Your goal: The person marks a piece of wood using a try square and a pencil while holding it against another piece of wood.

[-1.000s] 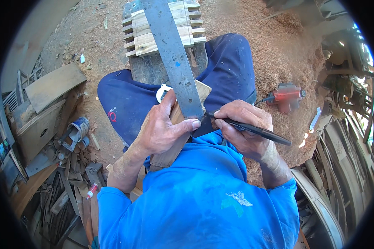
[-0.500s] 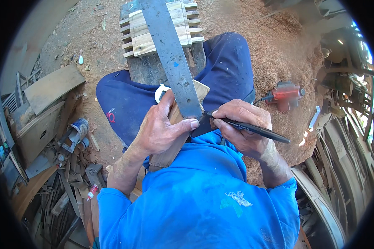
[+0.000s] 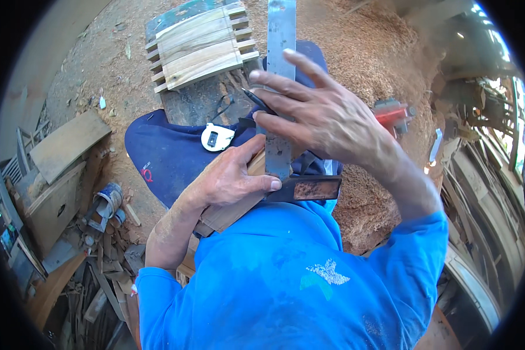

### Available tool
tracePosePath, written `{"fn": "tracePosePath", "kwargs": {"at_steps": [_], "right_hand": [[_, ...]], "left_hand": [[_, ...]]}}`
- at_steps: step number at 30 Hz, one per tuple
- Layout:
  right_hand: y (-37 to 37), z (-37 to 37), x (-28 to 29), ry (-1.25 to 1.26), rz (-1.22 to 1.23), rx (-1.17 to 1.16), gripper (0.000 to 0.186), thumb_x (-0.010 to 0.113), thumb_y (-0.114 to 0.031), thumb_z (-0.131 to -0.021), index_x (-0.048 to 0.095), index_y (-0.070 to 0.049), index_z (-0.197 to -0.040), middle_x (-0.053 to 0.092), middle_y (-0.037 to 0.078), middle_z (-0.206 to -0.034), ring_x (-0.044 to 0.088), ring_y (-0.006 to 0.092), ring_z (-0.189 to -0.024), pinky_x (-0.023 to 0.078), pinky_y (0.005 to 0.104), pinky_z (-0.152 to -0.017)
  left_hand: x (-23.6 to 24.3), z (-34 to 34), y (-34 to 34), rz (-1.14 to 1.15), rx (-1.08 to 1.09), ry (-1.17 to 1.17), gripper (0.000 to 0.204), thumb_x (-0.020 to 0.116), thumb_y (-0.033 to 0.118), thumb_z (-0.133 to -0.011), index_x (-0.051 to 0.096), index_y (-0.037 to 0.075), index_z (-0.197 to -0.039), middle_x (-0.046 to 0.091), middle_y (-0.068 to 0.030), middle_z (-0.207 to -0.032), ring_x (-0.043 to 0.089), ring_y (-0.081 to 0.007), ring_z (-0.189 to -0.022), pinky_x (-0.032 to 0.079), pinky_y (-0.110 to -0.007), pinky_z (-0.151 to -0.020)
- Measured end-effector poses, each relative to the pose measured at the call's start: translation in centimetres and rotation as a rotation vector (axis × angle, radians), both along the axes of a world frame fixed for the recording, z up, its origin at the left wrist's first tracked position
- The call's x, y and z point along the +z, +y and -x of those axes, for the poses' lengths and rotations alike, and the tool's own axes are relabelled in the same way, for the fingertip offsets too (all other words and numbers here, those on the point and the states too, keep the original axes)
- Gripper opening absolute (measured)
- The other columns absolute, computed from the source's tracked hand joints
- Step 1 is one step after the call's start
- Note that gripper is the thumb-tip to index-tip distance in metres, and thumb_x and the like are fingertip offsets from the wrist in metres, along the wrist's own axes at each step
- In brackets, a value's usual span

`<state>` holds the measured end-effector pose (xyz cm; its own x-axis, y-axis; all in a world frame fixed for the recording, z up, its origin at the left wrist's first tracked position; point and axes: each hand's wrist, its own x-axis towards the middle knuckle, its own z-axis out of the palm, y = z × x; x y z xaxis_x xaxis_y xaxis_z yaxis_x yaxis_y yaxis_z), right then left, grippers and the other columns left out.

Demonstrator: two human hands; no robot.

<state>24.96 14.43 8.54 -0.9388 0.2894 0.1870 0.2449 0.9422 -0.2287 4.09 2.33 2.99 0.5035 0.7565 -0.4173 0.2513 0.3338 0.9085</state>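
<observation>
My left hand [image 3: 233,175] grips a wooden board [image 3: 230,214] held slanting across my lap. Its thumb presses the corner of a carpenter's square, where the long metal blade [image 3: 281,32] meets the dark stock [image 3: 312,188]. Above the board, my right hand [image 3: 326,116] lies across the blade with its fingers stretched out. A black pen [image 3: 258,100] is tucked between those fingers, its tip pointing up and left, off the wood. Part of the board is hidden behind the square and my left hand.
A white tape measure [image 3: 217,137] rests on my left thigh. Ahead, joined wooden pieces with protruding tenons [image 3: 201,48] lie on a worn bench [image 3: 195,102]. A red power tool [image 3: 392,114] sits among shavings at right. Scrap wood [image 3: 70,146] and a paint-stained can [image 3: 108,201] are at left.
My right hand has lifted the pen from the board's edge and moved up over the blade. The square has turned from slanting left to nearly straight ahead, exposing its stock.
</observation>
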Motion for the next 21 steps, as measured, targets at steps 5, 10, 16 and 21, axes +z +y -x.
{"fn": "tracePosePath", "kwargs": {"at_steps": [5, 10, 16, 21], "right_hand": [[2.9, -2.8, -0.8, -0.236, 0.1, 0.082, 0.03, 0.077, -0.014, -0.075, 0.063, -0.011, -0.101, 0.063, 0.008, -0.103, 0.063, 0.025, -0.109, 0.041, 0.0451, -0.113], [3.3, -11.2, 1.3, -0.144, 0.422, -0.34, 0.022, 0.082, -0.008, -0.075, 0.064, -0.007, -0.088, 0.063, 0.007, -0.083, 0.066, 0.0236, -0.08, 0.051, 0.0391, -0.068], [-1.1, -11.4, -1.7, 0.123, 0.411, -0.529, 0.026, 0.074, 0.007, -0.079, 0.067, -0.004, -0.101, 0.064, 0.006, -0.08, 0.066, 0.0168, -0.068, 0.053, 0.0308, -0.061], [-6.6, -7.2, -2.2, 0.193, 0.395, -0.492, 0.036, 0.076, -0.003, -0.069, 0.059, -0.006, -0.101, 0.054, 0.013, -0.098, 0.058, 0.0336, -0.086, 0.048, 0.0434, -0.073]], "left_hand": [[-1.0, 0.8, 0.2, 0.391, 0.122, -0.313, 0.077, 0.07, 0.047, -0.094, 0.037, 0.007, -0.152, 0.065, -0.018, -0.119, 0.07, -0.0268, -0.1, 0.057, -0.04, -0.087], [-2.0, 1.2, 0.5, 0.579, 0.151, -0.524, 0.087, 0.068, 0.041, -0.091, 0.025, 0.002, -0.157, 0.062, -0.0193, -0.117, 0.072, -0.0282, -0.084, 0.06, -0.04, -0.078], [-2.2, 0.6, 0.4, 0.705, 0.159, -0.696, 0.099, 0.072, 0.034, -0.081, 0.022, -0.001, -0.159, 0.056, -0.0247, -0.123, 0.071, -0.0374, -0.097, 0.06, -0.044, -0.084], [-3.6, 1.0, -0.7, 0.577, 0.171, -0.878, 0.119, 0.075, 0.066, -0.079, 0.02, -0.002, -0.159, 0.052, -0.0321, -0.138, 0.065, -0.0487, -0.11, 0.059, -0.054, -0.088]]}}
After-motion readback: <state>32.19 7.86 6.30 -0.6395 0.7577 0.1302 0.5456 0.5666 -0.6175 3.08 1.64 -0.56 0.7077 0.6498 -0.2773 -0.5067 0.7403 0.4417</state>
